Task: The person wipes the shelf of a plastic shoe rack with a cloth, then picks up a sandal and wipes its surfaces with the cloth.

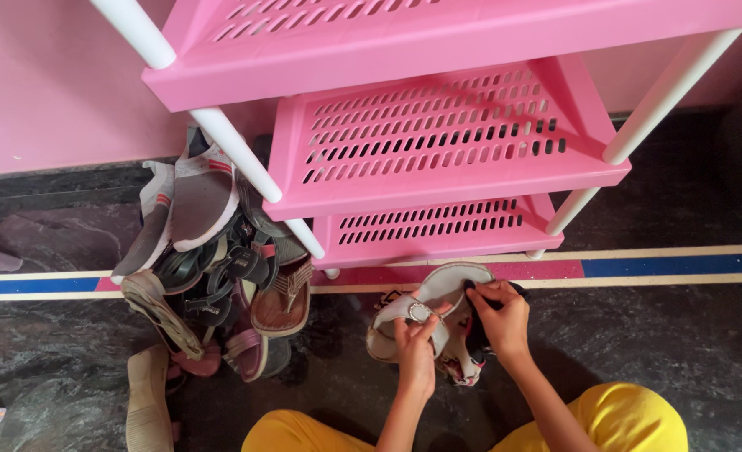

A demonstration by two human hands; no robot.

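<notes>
Sandal [425, 311] of pale, smooth material sits in both my hands just above the dark marbled floor [655, 351], in front of my knees in bright yellow cloth [630, 410]. My left hand [415, 350] has its fingers pinched shut on the strap at a round metal ring, while my right hand [501, 316] curls its fingers closed around the other side of the sandal, near a black part I cannot make out clearly. The sole is an elongated oval, its rounded end pointing away from me.

To my left, near my knee, a beige flat shoe [148, 393] lies on the floor. Beyond it rises a loose heap of footwear [220, 268]: a brown ridged flip-flop, black strappy sandals, a pinkish slipper, and grey-and-white fabric sneakers leaning at the top against the wall.

Farther on, a floor border of cream, blue and red stripes [672, 266] runs across. Over it stands a glossy pink plastic rack [438, 142] with slotted rectangular shelves and round white tube legs, set against a matte pink wall [45, 84].
</notes>
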